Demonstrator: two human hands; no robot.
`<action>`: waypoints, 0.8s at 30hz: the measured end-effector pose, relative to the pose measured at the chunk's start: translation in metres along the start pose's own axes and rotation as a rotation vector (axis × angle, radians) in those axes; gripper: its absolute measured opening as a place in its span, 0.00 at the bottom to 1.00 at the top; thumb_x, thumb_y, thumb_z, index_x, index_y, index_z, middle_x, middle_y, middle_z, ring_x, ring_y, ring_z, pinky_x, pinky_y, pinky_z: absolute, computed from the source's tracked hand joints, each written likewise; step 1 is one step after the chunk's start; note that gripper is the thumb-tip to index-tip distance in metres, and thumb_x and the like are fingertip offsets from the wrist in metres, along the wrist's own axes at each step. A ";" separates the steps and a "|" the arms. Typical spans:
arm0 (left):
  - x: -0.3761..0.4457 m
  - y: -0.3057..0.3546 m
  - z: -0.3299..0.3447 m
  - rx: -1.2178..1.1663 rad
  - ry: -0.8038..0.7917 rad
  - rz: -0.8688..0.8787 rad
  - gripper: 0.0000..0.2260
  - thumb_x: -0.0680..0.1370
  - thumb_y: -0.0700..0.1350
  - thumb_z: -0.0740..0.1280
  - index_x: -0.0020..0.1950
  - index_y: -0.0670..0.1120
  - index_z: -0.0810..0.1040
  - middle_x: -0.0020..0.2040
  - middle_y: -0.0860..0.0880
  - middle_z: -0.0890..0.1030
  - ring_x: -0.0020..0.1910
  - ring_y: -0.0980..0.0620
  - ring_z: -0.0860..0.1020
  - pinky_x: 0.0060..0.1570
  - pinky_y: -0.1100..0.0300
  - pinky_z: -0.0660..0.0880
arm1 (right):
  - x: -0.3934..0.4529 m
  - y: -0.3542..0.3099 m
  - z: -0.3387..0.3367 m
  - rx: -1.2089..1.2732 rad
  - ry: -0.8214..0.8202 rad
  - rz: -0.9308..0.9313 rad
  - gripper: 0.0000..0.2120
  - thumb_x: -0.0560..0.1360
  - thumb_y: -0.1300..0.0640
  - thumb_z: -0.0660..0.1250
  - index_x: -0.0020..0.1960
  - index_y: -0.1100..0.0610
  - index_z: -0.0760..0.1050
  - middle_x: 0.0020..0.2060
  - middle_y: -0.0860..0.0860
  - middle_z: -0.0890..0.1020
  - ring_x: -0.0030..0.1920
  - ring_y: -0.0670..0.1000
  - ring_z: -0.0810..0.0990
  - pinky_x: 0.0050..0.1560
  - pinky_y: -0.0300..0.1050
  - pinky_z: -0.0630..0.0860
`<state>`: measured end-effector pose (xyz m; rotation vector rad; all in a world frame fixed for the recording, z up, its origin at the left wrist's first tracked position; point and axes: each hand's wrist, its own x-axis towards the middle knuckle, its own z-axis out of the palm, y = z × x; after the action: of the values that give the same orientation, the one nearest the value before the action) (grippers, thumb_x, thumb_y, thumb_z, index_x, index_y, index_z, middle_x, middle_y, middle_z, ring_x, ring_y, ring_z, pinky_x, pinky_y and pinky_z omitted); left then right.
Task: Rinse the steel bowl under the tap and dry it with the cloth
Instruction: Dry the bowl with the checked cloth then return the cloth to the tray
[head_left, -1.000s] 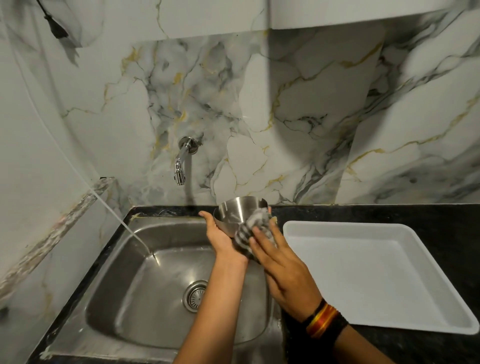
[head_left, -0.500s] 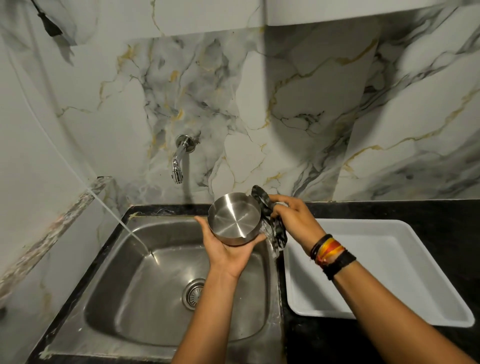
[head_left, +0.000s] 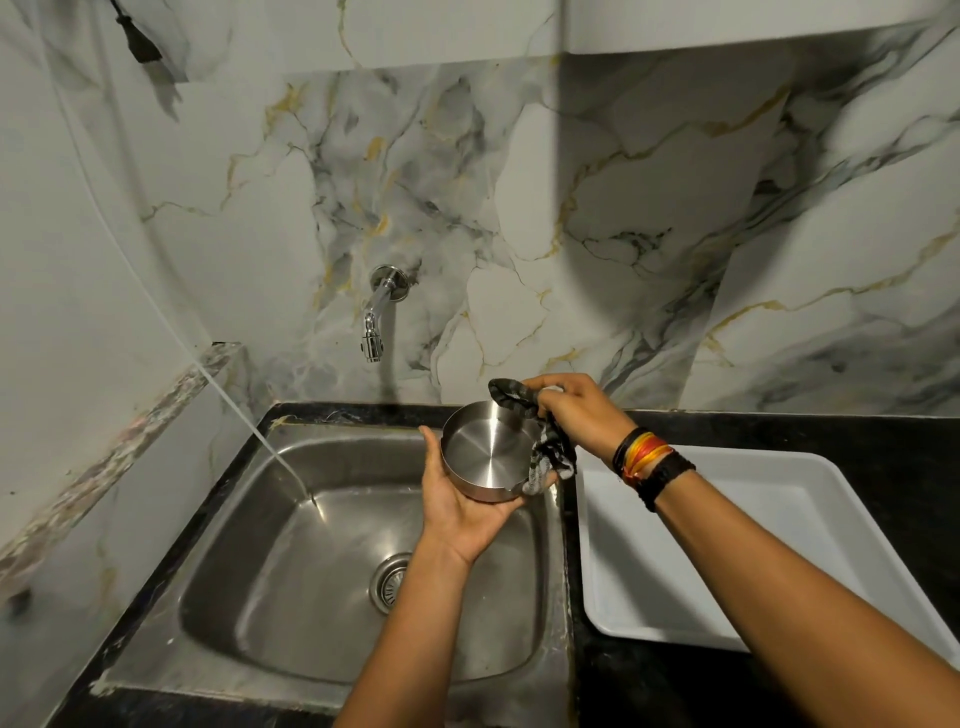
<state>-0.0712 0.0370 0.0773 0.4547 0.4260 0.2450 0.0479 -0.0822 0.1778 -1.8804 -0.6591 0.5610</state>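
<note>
A small round steel bowl (head_left: 480, 453) is held above the right side of the sink (head_left: 322, 566), tilted so its inside faces me. My left hand (head_left: 457, 506) cups it from below and the left. My right hand (head_left: 574, 410) is closed on a dark patterned cloth (head_left: 545, 452), which drapes over the bowl's right rim and hangs down beside it. The wall tap (head_left: 376, 325) is up and to the left of the bowl, with no water coming from its spout.
A thin white hose feeds a stream of water (head_left: 275, 452) into the sink's left side near the drain (head_left: 389, 582). A white plastic tray (head_left: 779, 519) lies on the black counter (head_left: 805, 431) right of the sink. Marble wall behind.
The bowl turned from its side toward me so its inside shows. My right hand moved from in front of the bowl to its upper right rim, taking the cloth along.
</note>
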 end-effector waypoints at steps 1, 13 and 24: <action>0.001 0.000 -0.002 -0.006 0.015 0.009 0.44 0.77 0.77 0.61 0.77 0.42 0.77 0.72 0.33 0.80 0.74 0.32 0.77 0.77 0.28 0.65 | 0.000 0.002 0.001 -0.011 -0.009 -0.013 0.20 0.72 0.58 0.61 0.59 0.56 0.85 0.39 0.57 0.83 0.41 0.55 0.79 0.47 0.48 0.77; -0.010 -0.005 0.007 -0.019 -0.043 -0.023 0.32 0.82 0.66 0.64 0.75 0.43 0.79 0.73 0.34 0.79 0.74 0.31 0.77 0.69 0.21 0.70 | 0.002 0.007 0.012 -0.156 -0.017 -0.132 0.20 0.80 0.61 0.61 0.69 0.54 0.80 0.65 0.54 0.83 0.63 0.53 0.82 0.69 0.52 0.77; -0.004 0.001 0.010 0.192 0.157 -0.009 0.56 0.68 0.87 0.47 0.73 0.45 0.81 0.66 0.36 0.85 0.69 0.34 0.82 0.73 0.34 0.75 | 0.023 -0.033 0.026 -0.593 -0.278 -0.252 0.16 0.81 0.58 0.60 0.62 0.55 0.83 0.53 0.55 0.86 0.52 0.54 0.83 0.51 0.45 0.79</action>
<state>-0.0700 0.0332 0.0876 0.6238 0.6086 0.2329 0.0420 -0.0388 0.1970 -2.2295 -1.3404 0.4992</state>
